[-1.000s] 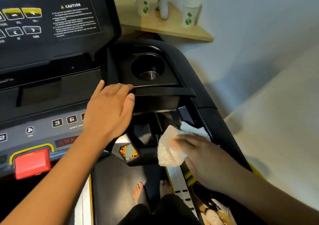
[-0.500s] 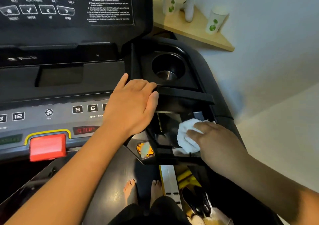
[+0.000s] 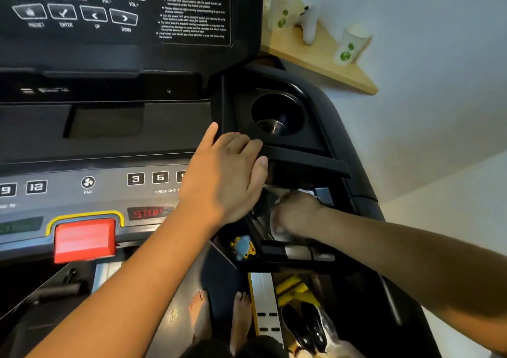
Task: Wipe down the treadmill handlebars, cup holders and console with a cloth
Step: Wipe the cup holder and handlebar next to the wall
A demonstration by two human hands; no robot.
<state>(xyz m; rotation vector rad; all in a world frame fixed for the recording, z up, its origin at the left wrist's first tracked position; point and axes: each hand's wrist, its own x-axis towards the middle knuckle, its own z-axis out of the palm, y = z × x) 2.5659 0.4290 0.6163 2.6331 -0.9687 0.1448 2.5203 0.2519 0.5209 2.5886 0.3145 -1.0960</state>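
The right hand (image 3: pixel 297 215) is seen pushed into a recessed pocket (image 3: pixel 263 215) on the right side of the treadmill console (image 3: pixel 109 127), closed around a white cloth (image 3: pixel 274 221), of which only a blurred pale edge is visible beneath the fingers. The pocket lies just below the round cup holder (image 3: pixel 277 117), which is shown empty and dark with a shiny base. The left hand (image 3: pixel 227 176) is laid flat and open, holding nothing, on the ledge between the button panel and the cup holder, apparently as a brace. Further out, a red stop key (image 3: pixel 85 239) framed in yellow and a row of speed buttons (image 3: pixel 148 178) are seen along the console's lower edge, with a caution label (image 3: pixel 194 17) above. On a wooden shelf (image 3: pixel 329 58) beyond the machine, two paper cups (image 3: pixel 351 46) and a small white object are stood against the wall. Bare feet (image 3: pixel 219 316) are visible on the belt below. The cloth is judged to be soft, light and easily bunched, so it is best gathered in the palm with the fingertips pressed through it into corners. The pocket stage appears to be in hand, with the cup holder seemingly yet to be wiped.
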